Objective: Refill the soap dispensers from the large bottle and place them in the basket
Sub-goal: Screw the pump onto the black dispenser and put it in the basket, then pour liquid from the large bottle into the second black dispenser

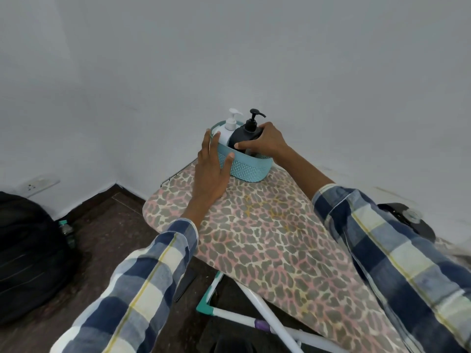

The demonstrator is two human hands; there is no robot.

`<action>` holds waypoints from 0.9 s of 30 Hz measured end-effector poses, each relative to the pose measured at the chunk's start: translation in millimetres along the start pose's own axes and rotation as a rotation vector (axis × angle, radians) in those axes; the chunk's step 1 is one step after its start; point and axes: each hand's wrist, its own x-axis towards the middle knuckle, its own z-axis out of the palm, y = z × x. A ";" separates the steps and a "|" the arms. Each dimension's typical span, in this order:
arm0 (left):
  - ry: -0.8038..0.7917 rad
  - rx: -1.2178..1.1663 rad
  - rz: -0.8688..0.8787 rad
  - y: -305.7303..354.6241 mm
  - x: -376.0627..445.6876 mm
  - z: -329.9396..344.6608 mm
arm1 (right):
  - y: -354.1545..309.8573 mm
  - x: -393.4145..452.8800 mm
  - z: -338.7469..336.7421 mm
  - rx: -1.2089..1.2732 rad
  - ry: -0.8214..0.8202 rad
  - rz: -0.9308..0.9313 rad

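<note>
Far left of frame: black backpack (25, 253) on the floor with a small bottle (66, 229) beside it, well apart from the work, no risk there.

Centre-left: left hand (210, 171) lies with straight fingers against the left end of the teal basket (244, 164), thumb on the front wall, bracing it rather than clenching. Basket sits at the narrow far tip of the ironing board (267, 238), upper centre of frame. Judgement: if that hand pushes instead of steadies, the basket could slide off the tip toward the wall corner; the board cover looks slick and the stand may wobble.

Centre: white dispenser (227, 131) already upright inside the basket. Black dispenser (246, 136) just right of it, touching or nearly so.

Centre-right: right hand (265, 142) curled round the black dispenser's body, seating it. Risks: it nudges the white one over, or gets let go while tilted and tips. Large bottle not in view.
</note>
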 end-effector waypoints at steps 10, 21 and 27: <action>-0.001 -0.030 0.022 0.2 3.4 2.5 | -6.4 12.1 5.3 -0.004 -0.129 0.081; -0.003 0.028 0.042 -3.6 1.6 3.6 | -12.0 -14.6 -5.9 -0.091 -0.070 -0.006; 0.006 0.153 0.062 2.5 -3.3 0.6 | -2.1 -70.3 -34.1 -0.072 0.178 -0.100</action>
